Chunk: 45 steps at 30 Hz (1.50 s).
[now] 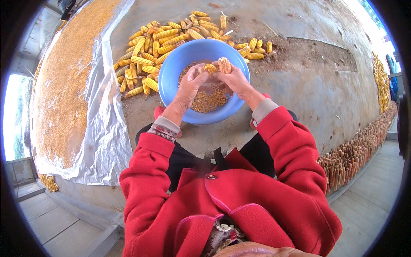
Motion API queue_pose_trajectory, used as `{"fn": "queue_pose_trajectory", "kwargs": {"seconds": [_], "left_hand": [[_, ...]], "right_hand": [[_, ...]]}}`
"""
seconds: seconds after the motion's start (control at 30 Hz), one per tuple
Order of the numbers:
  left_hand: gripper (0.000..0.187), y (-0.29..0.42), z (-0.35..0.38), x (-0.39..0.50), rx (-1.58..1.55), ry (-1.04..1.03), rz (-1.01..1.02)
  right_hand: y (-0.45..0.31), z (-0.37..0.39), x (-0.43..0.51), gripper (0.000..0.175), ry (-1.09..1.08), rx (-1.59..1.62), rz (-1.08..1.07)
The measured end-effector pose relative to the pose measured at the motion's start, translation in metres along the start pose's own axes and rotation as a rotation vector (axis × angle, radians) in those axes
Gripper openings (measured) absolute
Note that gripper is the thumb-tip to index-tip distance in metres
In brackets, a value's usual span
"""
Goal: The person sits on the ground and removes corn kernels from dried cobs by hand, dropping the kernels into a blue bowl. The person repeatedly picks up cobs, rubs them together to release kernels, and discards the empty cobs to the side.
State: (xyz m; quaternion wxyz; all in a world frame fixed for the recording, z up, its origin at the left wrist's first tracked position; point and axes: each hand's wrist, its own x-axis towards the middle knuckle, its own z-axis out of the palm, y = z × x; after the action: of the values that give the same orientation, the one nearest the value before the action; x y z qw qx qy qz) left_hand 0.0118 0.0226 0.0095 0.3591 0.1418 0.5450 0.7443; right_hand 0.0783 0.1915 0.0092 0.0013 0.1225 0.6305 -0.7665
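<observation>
Above a blue plastic basin [167, 80], both of my hands are close together with corn in them. My left hand [192, 84] grips a partly shelled corn cob [210, 68], its remaining yellow kernels facing my right hand. In my right hand [236, 80] a stripped, pale cob [224, 66] stands up between thumb and fingers, close against the other cob. Loose corn kernels [208, 101] cover part of the basin's bottom; my hands hide some of them. The basin sits on the floor between my feet.
Beyond the basin lies a heap of yellow corn ears [151, 61], with a few more ears [256, 51] to its right. At left, corn kernels [64, 96] are spread over white plastic sheeting [109, 138]. Stripped cobs [356, 160] are stacked along the right edge, near another corn pile [381, 85].
</observation>
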Motion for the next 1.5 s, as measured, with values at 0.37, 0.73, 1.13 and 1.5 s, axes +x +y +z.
{"fn": "queue_pose_trajectory", "kwargs": {"seconds": [0.37, 0.73, 1.13, 1.5], "left_hand": [[0.044, -0.015, -0.011, 0.029, 0.155, 0.152, 0.047], [0.037, -0.025, -0.011, 0.035, 0.382, 0.155, 0.137], [0.041, -0.021, -0.004, 0.033, 0.296, 0.139, 0.080], [0.032, -0.011, 0.001, 0.031, 0.138, 0.085, -0.036]], "right_hand": [[0.011, 0.001, 0.024, 0.040, -0.043, 0.146, 0.105], [0.011, -0.002, 0.020, 0.036, 0.013, 0.177, 0.115], [0.019, -0.001, 0.015, 0.036, 0.017, 0.014, 0.025], [0.029, -0.004, 0.019, 0.039, 0.022, 0.000, -0.021]]}}
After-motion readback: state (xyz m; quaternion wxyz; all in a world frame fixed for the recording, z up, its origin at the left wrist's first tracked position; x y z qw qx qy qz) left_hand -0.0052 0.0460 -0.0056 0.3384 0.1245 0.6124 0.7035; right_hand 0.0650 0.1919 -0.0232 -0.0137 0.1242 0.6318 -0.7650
